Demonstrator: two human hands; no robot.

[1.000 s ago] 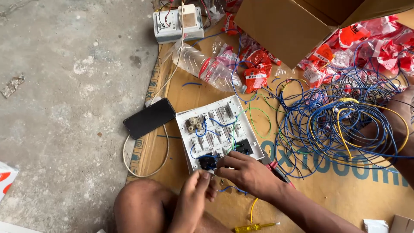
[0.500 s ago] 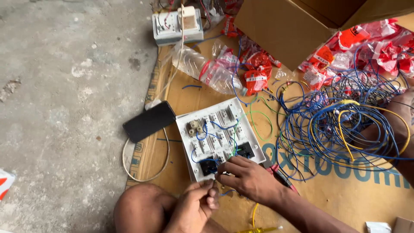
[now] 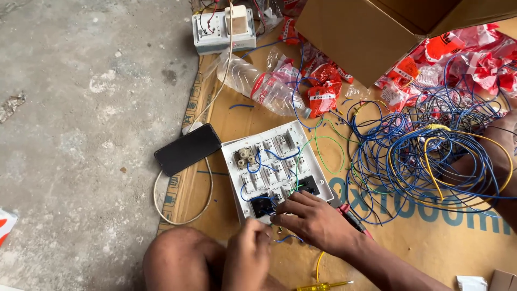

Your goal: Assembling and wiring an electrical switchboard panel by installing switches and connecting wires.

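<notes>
A white switch board point(image 3: 253, 178) lies face down on cardboard, its back showing switches, two black sockets and short blue wire links. My right hand point(image 3: 318, 221) lies over its near edge, thumb and fingertips pinched at the rim beside a black socket point(image 3: 262, 206). My left hand point(image 3: 247, 256) hovers just below the board with curled fingers. A short blue wire point(image 3: 289, 237) runs from it under my right palm. My bare knee point(image 3: 177, 258) is at the bottom left.
A black phone point(image 3: 187, 149) and a white cable loop lie left of the board. A tangle of blue and yellow wires point(image 3: 425, 151) fills the right, with a bare limb point(image 3: 498, 145) in it. Red packets, a plastic bottle point(image 3: 258, 83), a cardboard box point(image 3: 377, 32) and another switch box point(image 3: 223, 27) are behind. A yellow screwdriver point(image 3: 323, 284) lies near.
My left hand has dropped slightly toward me and curled tighter. My right hand stays on the board's near edge. The view has shifted a little.
</notes>
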